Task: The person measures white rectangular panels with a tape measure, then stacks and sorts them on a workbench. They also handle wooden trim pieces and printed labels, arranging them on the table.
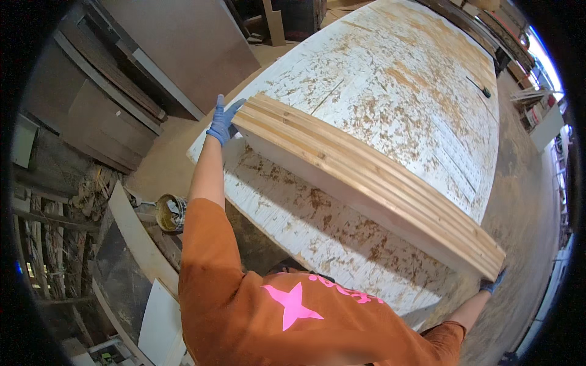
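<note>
A long stack of wooden boards (366,172) lies slantwise across a white worktable (262,189) smeared with brown marks. The boards' pale wood edges face up, side by side, and the near face is whitish. My left hand (221,122), in a blue glove, is at the far left end of the stack. Its fingers are spread, with some against the end of the boards. At the near right end is my right hand (492,283), also gloved in blue. Most of its fingers are hidden by the boards.
A dark-handled slim tool (485,92) lies on the table's far right part. Large brown panels (183,49) lean at the back left. A bucket (171,212) stands left of the table, near scrap wood and a curved pale board (137,235). Dusty floor (519,201) runs along the right.
</note>
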Tool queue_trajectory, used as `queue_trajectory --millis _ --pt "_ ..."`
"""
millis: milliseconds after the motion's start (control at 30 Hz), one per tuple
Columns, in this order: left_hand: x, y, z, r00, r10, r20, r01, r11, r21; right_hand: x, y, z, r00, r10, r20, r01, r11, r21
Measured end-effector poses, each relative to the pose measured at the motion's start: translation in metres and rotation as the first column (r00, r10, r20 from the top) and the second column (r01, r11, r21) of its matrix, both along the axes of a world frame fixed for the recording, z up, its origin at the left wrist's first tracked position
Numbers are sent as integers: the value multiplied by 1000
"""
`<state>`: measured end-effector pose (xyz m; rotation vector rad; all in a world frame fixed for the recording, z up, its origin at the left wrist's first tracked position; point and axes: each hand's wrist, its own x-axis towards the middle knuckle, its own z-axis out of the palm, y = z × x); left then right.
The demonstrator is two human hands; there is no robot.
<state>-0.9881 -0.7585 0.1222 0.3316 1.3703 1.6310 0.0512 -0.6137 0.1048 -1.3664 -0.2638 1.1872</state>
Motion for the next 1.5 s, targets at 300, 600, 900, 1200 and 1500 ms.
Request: queue_trajectory --millis 300,600,900,1200,1500 --pt "-1 14 -12 995 -83 63 80 995 55 -9 -17 1 989 -106 108 108 994 -17" --pt "-55 -8 -49 999 -23 42 24 999 -37 27 -9 -8 989 27 147 -49 988 148" --pt "-21 24 -18 961 -273 38 269 959 94 24 -30 -8 915 397 75 -396 842 368" --pt "-85 31 18 648 -558 -518 375 826 -422 29 -23 -14 984 138 116 -156 973 169" --pt "284 81 63 -363 -301 -882 347 835 -428 -3 -10 -11 981 193 2 -191 972 136"
